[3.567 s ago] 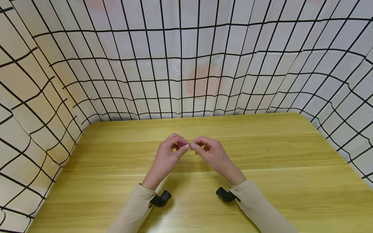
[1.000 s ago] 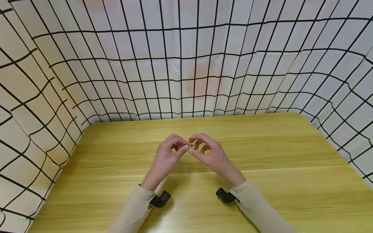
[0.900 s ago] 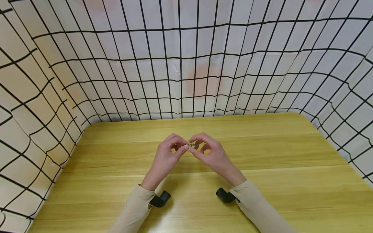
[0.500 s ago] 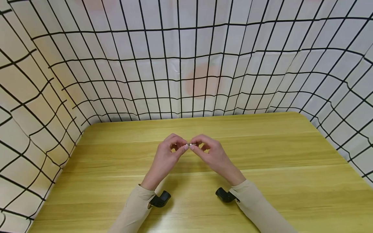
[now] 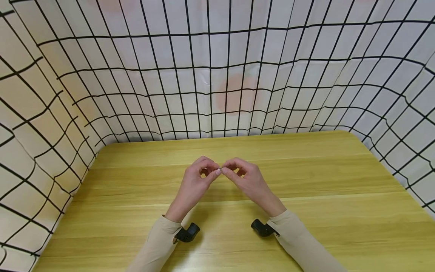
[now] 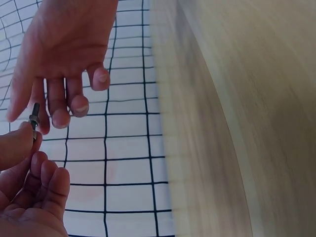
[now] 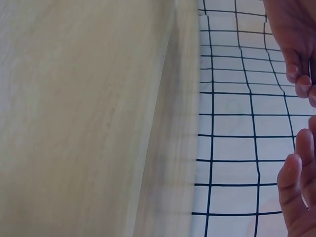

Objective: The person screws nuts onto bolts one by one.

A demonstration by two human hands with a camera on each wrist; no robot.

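Note:
Over the middle of the table [image 5: 217, 234], my two hands meet fingertip to fingertip. Thumb and index finger of my left hand [image 5: 198, 177] pinch a small metal bolt [image 6: 36, 106], its threaded end sticking out past them in the left wrist view. A hex nut [image 6: 33, 120] sits around the bolt's shaft. My right hand [image 5: 249, 179] has its thumb and index finger curled together at the nut in the head view, which hides most of the bolt there. Only fingers of the right hand [image 7: 294, 197] and left hand [image 7: 296, 34] show in the right wrist view.
A white curtain [image 5: 170, 83] with a black grid pattern hangs behind the table and along both sides. Black wrist mounts [image 5: 188, 232] jut inward from the beige sleeves [image 5: 154, 241], low over the wood.
One second ago my right thumb and index finger stood apart around the bolt's shaft. They have since drawn together, covering most of it in the head view. My left hand keeps its pinch, almost unmoved.

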